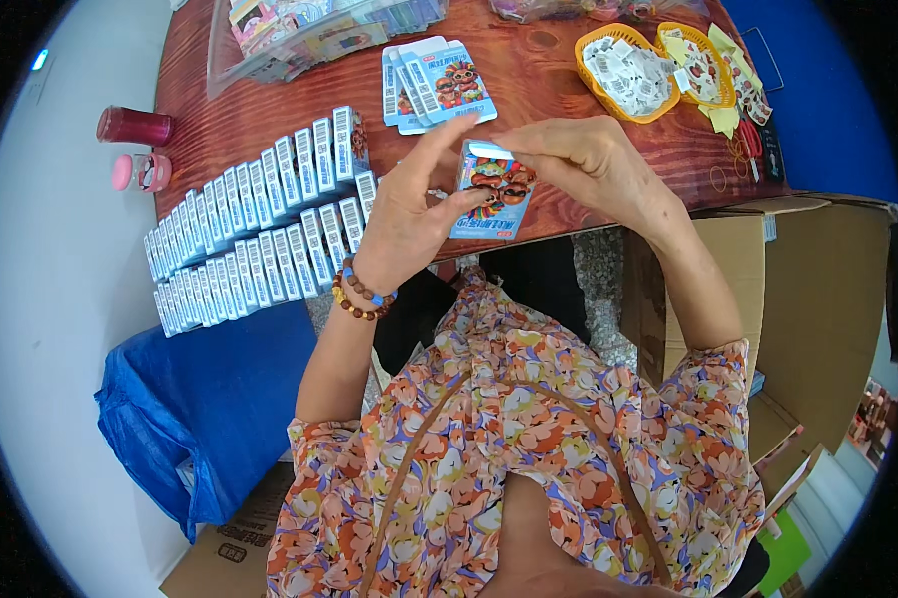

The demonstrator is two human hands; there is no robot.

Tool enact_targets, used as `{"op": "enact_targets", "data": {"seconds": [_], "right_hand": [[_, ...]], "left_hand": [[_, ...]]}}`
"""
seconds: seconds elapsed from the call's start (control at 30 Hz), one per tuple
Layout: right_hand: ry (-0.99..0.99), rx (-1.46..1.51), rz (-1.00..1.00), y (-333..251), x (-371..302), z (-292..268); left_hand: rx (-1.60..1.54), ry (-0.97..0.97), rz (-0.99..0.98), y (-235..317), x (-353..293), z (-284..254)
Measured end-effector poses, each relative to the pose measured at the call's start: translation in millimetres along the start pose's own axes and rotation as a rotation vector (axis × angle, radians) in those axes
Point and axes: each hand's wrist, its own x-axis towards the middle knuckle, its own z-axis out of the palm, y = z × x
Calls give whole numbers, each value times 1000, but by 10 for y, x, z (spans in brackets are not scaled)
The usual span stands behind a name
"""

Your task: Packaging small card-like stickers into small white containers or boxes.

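Note:
A small light-blue cardboard box (499, 214) with colourful cartoon figures on its face is at the table's front edge, between my hands. My left hand (409, 209) grips it from the left, thumb across the printed face, forefinger raised toward the upper edge. With fingertips pressed together, my right hand (600, 171) is at the white flap on the box's top end. Fingers partly hide that flap. Just beyond lie several flat, unfolded boxes (437, 85) of the same print. To the left, many filled-out boxes (295, 164) stand on edge in two long rows.
A clear plastic bin (232, 62) of colourful packets stands at the back. Yellow baskets (589, 88) hold small white packets at the far right, near red scissors (751, 138). A red-lidded jar (135, 126) stands far left. An open carton (818, 299) is at my right.

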Motion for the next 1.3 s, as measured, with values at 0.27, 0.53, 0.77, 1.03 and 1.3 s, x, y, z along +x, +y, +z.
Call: {"op": "enact_targets", "data": {"seconds": [0.27,0.53,0.77,1.03,1.3], "right_hand": [[-45,111,83,108,-70,38],[-43,-112,-73,31,-159,57],[7,-50,35,90,-262,158],[101,133,5,245,-388,199],[179,210,90,250,-348,219]], "left_hand": [[-100,-85,-25,39,-70,17],[-77,-35,-86,-26,-86,72],[-234,-53,-52,-143,-66,177],[-271,-1,-46,-107,-113,242],[-91,42,44,-233,-121,323]]}}
